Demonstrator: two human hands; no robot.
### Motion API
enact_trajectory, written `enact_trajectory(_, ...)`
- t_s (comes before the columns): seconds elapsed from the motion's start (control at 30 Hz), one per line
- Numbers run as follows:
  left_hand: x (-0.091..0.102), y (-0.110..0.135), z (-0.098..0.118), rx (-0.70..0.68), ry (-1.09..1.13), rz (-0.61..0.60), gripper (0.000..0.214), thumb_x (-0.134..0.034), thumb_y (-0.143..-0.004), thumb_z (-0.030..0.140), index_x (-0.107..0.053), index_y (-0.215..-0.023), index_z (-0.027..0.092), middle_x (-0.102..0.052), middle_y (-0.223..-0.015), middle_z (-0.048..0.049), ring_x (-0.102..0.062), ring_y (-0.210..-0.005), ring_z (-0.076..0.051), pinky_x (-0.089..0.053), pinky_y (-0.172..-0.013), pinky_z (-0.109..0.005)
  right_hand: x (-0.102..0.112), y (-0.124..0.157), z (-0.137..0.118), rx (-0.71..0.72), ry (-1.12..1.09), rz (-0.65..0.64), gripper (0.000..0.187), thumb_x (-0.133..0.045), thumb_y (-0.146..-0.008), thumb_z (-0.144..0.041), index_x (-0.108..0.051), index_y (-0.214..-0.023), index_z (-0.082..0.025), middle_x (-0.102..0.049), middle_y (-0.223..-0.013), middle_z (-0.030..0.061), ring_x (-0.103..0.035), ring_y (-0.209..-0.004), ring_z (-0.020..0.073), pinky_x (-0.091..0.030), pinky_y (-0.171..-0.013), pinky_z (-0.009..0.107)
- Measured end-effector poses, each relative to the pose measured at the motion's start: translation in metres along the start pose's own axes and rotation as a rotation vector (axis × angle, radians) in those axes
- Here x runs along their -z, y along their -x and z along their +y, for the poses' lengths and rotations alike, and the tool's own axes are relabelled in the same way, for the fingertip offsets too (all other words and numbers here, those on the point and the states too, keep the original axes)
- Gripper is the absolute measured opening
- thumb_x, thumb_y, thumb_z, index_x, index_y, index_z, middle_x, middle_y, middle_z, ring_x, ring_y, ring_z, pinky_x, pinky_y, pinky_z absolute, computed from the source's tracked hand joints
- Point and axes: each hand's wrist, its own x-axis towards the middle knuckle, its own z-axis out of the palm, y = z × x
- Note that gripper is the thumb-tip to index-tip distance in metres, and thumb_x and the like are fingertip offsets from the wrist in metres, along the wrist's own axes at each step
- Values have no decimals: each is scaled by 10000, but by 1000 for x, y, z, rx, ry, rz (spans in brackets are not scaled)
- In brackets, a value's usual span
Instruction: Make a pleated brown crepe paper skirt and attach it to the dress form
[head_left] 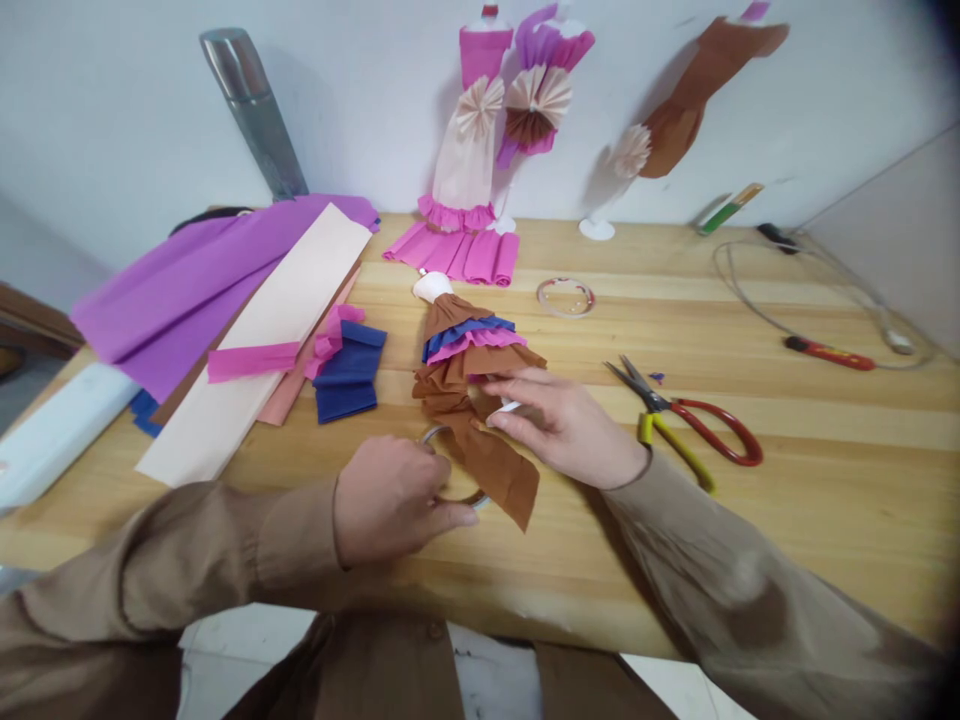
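A small doll form in a layered crepe-paper dress, brown with blue and pink ruffles, lies on the wooden table. My right hand rests on its brown skirt, fingers closed on a small white strip at the hem. My left hand is curled near the table's front edge, gripping a clear tape ring that lies partly under the loose brown paper tail.
Red-and-yellow scissors lie right of my hand. A second tape ring sits behind the doll. Purple, cream, pink and blue crepe sheets cover the left. Dressed paper dolls stand by the wall; a cable and red tool lie far right.
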Motion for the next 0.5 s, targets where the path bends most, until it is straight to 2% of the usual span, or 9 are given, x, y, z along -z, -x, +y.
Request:
enact_trajectory(0.1, 1, -1, -6, -20, -5, -1, 396, -598, -817, 552, -640, -741, 166, -693, -792, -55, -655, -739, -213, -401, -569, -280, 0, 2, -1, -7, -19, 4, 233, -571, -885, -254, -665, -1056, -127, -703, -969, 145, -677, -867, 227, -550, -754, 358)
enact_trajectory(0.17, 0, 0, -9, -131, -42, -6, 279, -691, -774, 441, -632, -793, 169, -682, -878, -45, -638, -769, -197, -394, -557, -266, 0, 3, -1, -27, -19, 1, 221, -564, -886, -249, -671, -1038, -129, -701, -976, 148, -677, -867, 224, -549, -757, 358)
enact_trajectory(0.23, -3, 0, -11, -240, -108, 24, 141, -687, -784, 290, -619, -826, 173, -656, -936, -43, -613, -801, -190, -378, -535, -261, 0, 4, 0, -60, -23, -1, 212, -552, -888, -244, -677, -1020, -136, -702, -966, 143, -678, -849, 216, -548, -750, 353)
enact_trajectory(0.3, -6, -1, -10, -316, -181, 105, 22, -609, -837, 193, -608, -828, 172, -636, -945, -54, -583, -839, -196, -370, -527, -265, 0, 5, 1, -98, -40, -1, 200, -546, -886, -243, -684, -1001, -154, -705, -955, 128, -681, -836, 206, -547, -740, 344)
enact_trajectory(0.4, -7, 0, -7, -413, -257, 260, 127, -519, -902, 174, -589, -797, 160, -629, -861, -65, -544, -841, -204, -413, -598, -294, 0, 5, 2, -132, -74, 0, 190, -549, -879, -243, -689, -986, -174, -709, -961, 116, -682, -887, 212, -545, -765, 354)
enact_trajectory(0.5, 1, 5, 0, -508, -296, 332, 145, -521, -893, 181, -559, -755, 164, -592, -699, -42, -497, -735, -196, -443, -700, -349, -1, 5, 2, -129, -122, 6, 186, -556, -874, -238, -687, -988, -173, -708, -1002, 124, -673, -955, 226, -536, -817, 380)
